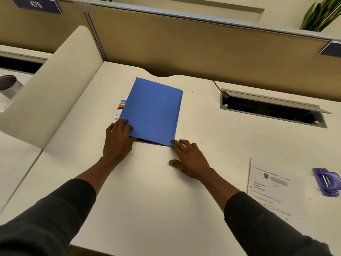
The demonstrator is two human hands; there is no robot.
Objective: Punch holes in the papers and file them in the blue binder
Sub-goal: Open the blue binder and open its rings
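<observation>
The blue binder lies closed on the white desk, a little left of centre. A printed sheet sticks out from under its left edge. My left hand holds the binder's near left corner, with the fingers curled over the cover's edge. Fingers of my right hand are spread flat on the desk, the fingertips touching the binder's near right corner. A printed paper lies at the right, and a purple hole punch sits just beyond it.
An open cable hatch is sunk into the desk at the back right. A curved white divider stands on the left and a tan partition runs along the back. A dark cup stands beyond the divider.
</observation>
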